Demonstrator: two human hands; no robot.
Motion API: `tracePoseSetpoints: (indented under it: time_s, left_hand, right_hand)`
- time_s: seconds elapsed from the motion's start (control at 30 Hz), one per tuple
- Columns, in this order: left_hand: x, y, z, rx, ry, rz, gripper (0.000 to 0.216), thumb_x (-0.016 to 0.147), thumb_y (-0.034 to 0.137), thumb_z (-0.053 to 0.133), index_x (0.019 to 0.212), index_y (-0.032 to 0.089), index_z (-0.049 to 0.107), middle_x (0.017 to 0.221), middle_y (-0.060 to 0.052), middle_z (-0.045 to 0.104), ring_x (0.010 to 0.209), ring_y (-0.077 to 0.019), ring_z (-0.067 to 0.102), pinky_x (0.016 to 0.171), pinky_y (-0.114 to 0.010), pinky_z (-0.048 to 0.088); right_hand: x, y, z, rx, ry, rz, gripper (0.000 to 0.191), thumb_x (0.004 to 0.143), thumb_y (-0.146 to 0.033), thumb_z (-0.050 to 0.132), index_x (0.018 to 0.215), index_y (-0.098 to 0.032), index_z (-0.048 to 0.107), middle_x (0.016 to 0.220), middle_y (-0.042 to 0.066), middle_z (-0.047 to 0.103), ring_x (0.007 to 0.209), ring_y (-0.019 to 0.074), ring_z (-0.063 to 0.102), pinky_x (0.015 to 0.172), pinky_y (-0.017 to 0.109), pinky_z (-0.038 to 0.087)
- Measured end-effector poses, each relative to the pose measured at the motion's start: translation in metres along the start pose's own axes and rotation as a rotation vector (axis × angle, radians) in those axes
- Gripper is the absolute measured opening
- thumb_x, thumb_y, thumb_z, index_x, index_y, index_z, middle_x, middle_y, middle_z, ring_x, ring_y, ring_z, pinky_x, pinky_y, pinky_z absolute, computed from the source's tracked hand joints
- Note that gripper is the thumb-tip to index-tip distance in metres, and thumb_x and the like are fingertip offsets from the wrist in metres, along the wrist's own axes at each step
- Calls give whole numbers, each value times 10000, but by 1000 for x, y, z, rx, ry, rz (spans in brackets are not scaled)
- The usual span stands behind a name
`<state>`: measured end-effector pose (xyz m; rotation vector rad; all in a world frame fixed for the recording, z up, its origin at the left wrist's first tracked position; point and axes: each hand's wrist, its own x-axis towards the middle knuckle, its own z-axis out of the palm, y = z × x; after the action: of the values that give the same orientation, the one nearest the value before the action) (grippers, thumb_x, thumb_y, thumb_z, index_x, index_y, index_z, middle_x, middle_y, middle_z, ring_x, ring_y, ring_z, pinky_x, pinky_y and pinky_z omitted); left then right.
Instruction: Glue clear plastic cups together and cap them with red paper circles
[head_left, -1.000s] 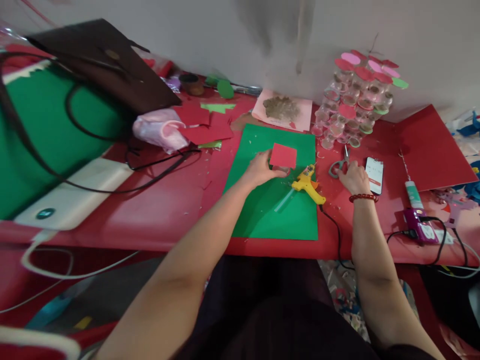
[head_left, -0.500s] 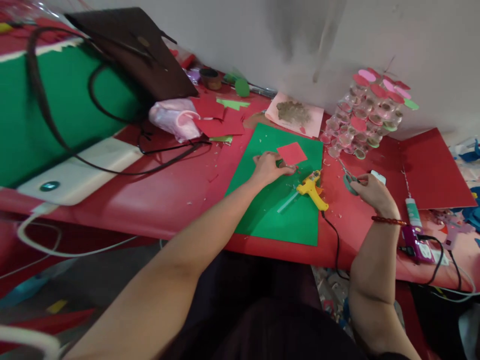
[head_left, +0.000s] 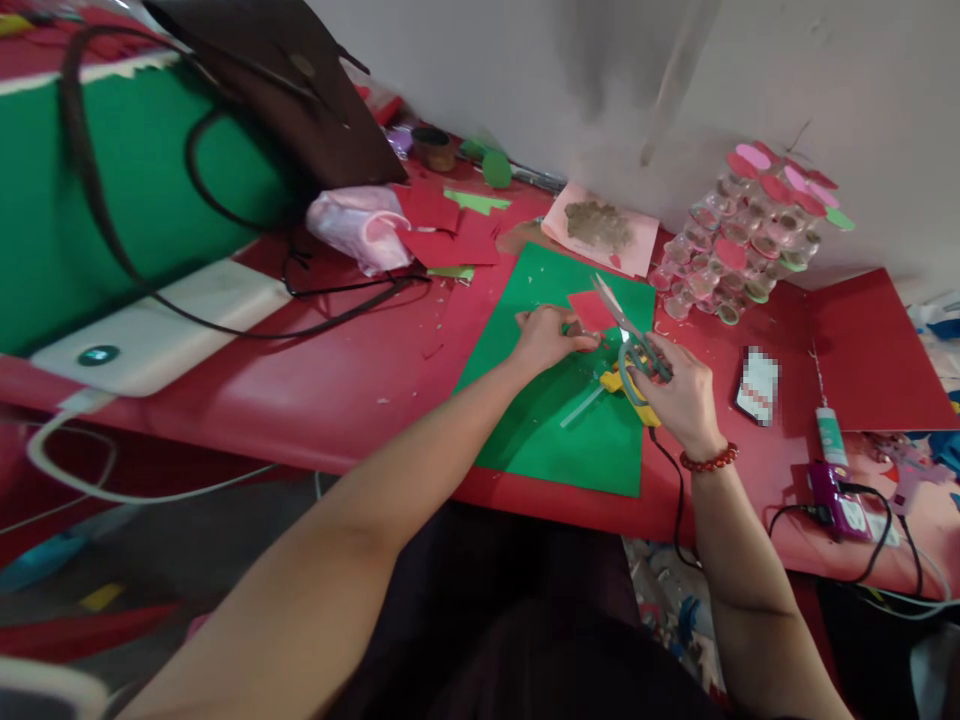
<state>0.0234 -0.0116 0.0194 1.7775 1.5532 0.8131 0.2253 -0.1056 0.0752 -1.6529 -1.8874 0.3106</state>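
Note:
My left hand (head_left: 549,338) is closed, its fingertips pinching a small red paper square (head_left: 589,308) from below, above the green sheet (head_left: 525,420). Something small and clear seems to sit under the square, but the fingers mostly cover it. My right hand (head_left: 681,390) grips scissors (head_left: 628,335) with grey-green handles. Their blades point up and left, overlapping the right side of the square in view; whether they touch it I cannot tell. Below the scissors, a yellow glue gun (head_left: 643,408) with a clear glue stick lies on the green sheet, partly hidden by the scissors and right hand.
A stack of clear plastic pieces with pink discs (head_left: 742,235) stands back right. Nearby are a phone (head_left: 757,388), a red board (head_left: 881,350) and a purple power adapter (head_left: 832,500). To the left lie a white power strip (head_left: 172,320), a dark bag (head_left: 300,90) and red paper scraps (head_left: 450,245).
My right hand has brought the scissors left from beside the phone to the red paper square, uncovering the phone. My left hand keeps its hold in nearly the same place.

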Motion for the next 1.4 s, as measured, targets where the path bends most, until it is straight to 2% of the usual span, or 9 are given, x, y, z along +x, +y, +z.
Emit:
tracePoseSetpoints:
  time_s: [0.2, 0.33, 0.7, 0.93, 1.07, 1.4]
  left_hand:
    - [-4, 4, -4, -43, -14, 5, 287, 726, 418, 889, 669, 210, 700, 905, -52, 778, 1188, -374, 648, 1049, -509, 313]
    - [0, -1, -1, -27, 0, 25, 275, 699, 452, 899, 701, 233, 733, 872, -30, 777, 1167, -348, 650, 1066, -505, 322]
    - [5, -5, 4, -24, 8, -6, 357, 679, 442, 921, 660, 201, 659, 902, -67, 773, 1227, -387, 614, 1085, -535, 309]
    - [4, -4, 4, -19, 5, -20, 340, 677, 420, 919, 666, 203, 657, 890, -60, 766, 1219, -387, 613, 1087, -541, 315]
    - [4, -1, 2, -17, -4, -18, 330, 687, 383, 915, 643, 195, 647, 921, -71, 762, 1241, -398, 603, 1097, -549, 302]
    - [1, 5, -2, -9, -14, -35, 352, 701, 382, 910, 628, 194, 622, 943, -75, 764, 1259, -407, 600, 1097, -561, 303]
  right_hand:
    - [3, 1, 5, -47, -25, -36, 485, 858, -371, 673, 1302, -187, 731, 1186, 122, 801, 1002, 248, 766, 970, 430, 609]
    - [1, -7, 4, -75, -43, -64, 474, 856, -354, 675, 1300, -203, 741, 1238, 122, 788, 1063, 259, 766, 992, 432, 613]
    - [-8, -21, 1, -183, -83, -104, 470, 852, -283, 648, 1305, -195, 736, 1291, 138, 764, 1164, 293, 741, 1045, 448, 596]
    - [-13, -23, 5, -219, -86, -101, 471, 847, -272, 634, 1305, -212, 725, 1304, 141, 755, 1154, 308, 740, 1000, 456, 617]
    - [-17, -27, 3, -230, -86, -86, 467, 855, -280, 624, 1303, -193, 723, 1274, 162, 760, 1074, 314, 758, 946, 471, 631]
    - [-17, -22, -5, -93, -67, -63, 463, 814, -301, 663, 1258, -199, 745, 1210, 134, 788, 1028, 281, 768, 961, 461, 626]
